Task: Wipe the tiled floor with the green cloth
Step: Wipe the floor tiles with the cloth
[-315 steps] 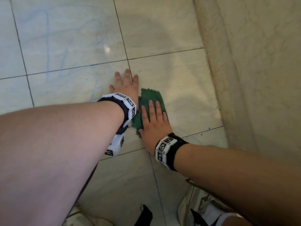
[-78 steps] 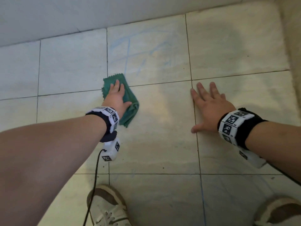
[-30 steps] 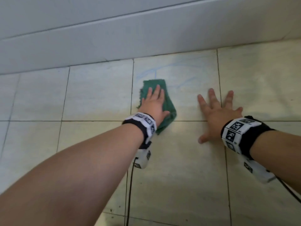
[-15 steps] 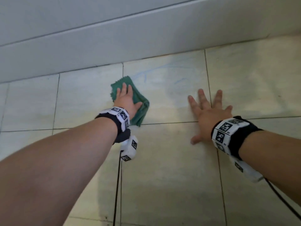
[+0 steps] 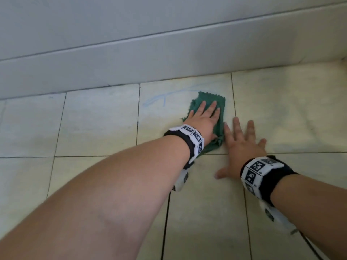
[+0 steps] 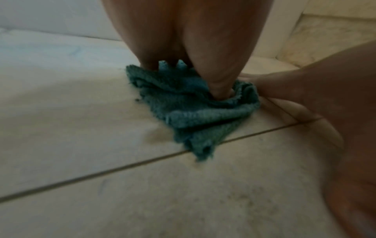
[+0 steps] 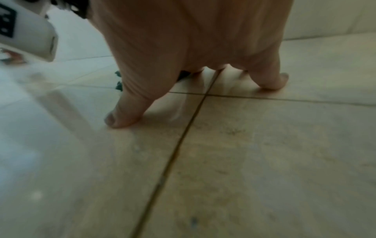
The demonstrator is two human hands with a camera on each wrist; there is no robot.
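The green cloth [image 5: 208,102] lies crumpled on the pale tiled floor [image 5: 97,128], close to the wall. My left hand [image 5: 203,119] presses flat on it with straight fingers. In the left wrist view the cloth [image 6: 195,112] bunches under my palm and thumb. My right hand [image 5: 242,145] lies flat on the floor just right of the cloth, fingers spread, its forefinger beside the cloth's edge. The right wrist view shows that hand [image 7: 195,67] planted by a grout crossing. Faint blue marks [image 5: 165,94] streak the tile left of the cloth.
A grey-white wall [image 5: 150,44] with a low skirting runs along the far edge of the floor. A corner with a paler wall [image 5: 343,59] shows at the far right. Cables trail from both wrist cameras across the near tiles.
My left hand has slid the cloth to the right, from the left grout line across the tile until it lies next to my right hand. The right hand stays planted.
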